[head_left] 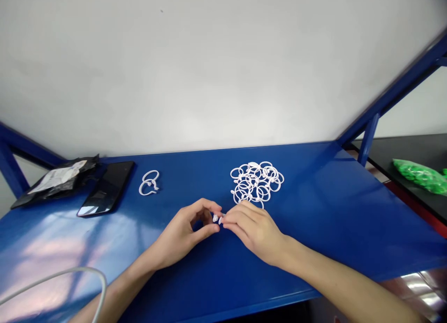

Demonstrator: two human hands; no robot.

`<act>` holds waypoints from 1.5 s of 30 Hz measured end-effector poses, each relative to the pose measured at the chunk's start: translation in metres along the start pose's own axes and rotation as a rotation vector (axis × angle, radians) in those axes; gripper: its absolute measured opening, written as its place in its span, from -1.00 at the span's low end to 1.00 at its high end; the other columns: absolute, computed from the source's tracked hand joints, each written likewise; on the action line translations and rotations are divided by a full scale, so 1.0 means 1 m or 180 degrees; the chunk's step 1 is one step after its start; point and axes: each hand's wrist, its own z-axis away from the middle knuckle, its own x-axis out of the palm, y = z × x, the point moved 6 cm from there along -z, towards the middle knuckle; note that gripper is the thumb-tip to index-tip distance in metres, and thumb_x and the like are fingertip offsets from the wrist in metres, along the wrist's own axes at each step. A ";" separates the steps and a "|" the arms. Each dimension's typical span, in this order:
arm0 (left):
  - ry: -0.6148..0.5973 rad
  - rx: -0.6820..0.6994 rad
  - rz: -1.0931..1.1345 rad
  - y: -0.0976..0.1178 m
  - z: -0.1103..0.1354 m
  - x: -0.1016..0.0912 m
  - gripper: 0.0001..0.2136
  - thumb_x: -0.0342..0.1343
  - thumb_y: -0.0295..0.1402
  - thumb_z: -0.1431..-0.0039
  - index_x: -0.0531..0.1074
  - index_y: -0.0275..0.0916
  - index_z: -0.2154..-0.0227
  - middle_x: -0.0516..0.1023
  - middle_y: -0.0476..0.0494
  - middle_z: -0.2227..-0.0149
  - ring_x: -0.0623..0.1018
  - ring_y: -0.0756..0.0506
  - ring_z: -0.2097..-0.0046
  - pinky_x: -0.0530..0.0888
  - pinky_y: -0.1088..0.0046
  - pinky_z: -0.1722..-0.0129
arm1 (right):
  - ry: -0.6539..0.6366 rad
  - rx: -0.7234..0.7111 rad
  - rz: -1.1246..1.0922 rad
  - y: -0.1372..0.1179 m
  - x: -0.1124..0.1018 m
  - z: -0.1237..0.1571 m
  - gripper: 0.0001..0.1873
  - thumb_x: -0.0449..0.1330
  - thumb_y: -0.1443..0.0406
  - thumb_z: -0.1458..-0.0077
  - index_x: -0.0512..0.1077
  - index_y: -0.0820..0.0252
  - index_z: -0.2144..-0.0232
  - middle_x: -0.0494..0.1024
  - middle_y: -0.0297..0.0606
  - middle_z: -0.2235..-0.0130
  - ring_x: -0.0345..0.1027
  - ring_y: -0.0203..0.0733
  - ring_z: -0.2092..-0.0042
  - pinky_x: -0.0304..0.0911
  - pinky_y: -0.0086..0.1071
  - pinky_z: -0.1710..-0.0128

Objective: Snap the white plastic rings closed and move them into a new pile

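Note:
Between my hands is a white plastic shower curtain ring (215, 218), its rounded ends showing and the rest hidden by my fingers. My left hand (186, 232) curves round it, thumb and index finger closed on it from the left. From the right, my right hand (256, 230) pinches the same ring with its fingertips. Just beyond my right hand lies a loose pile of similar white rings (256, 181), several of them overlapping. Farther left, two white rings (149, 183) lie together on the blue table (195, 174).
A black phone (106, 190) lies at the left beside a black plastic package (59, 178) with a white label. A white cable (78, 269) loops over my left forearm. At right, a blue frame post (368, 139) stands before a dark surface with a bag of green items (421, 175).

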 end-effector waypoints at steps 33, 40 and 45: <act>0.0813 0.0809 -0.0875 0.022 0.004 -0.004 -0.92 0.20 -0.45 -0.25 0.56 -0.15 0.24 0.70 0.05 0.29 0.65 0.03 0.32 0.56 0.59 0.28 | -0.0323 0.0747 -0.0290 0.017 0.009 0.002 -0.76 0.03 0.24 -0.46 0.50 0.14 0.13 0.62 -0.27 0.24 0.49 -0.21 0.23 0.35 -0.35 0.23; 0.0897 0.1236 -0.1179 0.026 0.008 0.002 -0.89 0.23 -0.49 -0.25 0.57 -0.15 0.22 0.69 0.06 0.32 0.66 0.04 0.33 0.57 0.61 0.28 | -0.0339 0.0522 -0.0158 0.014 0.011 0.003 -0.77 0.04 0.27 -0.45 0.49 0.18 0.15 0.62 -0.26 0.26 0.50 -0.22 0.26 0.36 -0.36 0.24; 0.1024 0.1541 -0.1366 0.031 0.014 0.006 -0.91 0.20 -0.49 -0.29 0.55 -0.18 0.22 0.66 0.02 0.34 0.64 0.04 0.35 0.56 0.62 0.31 | -0.0417 0.0476 -0.0190 0.010 0.011 0.004 -0.75 0.02 0.27 -0.46 0.48 0.20 0.18 0.61 -0.25 0.27 0.49 -0.24 0.29 0.35 -0.39 0.29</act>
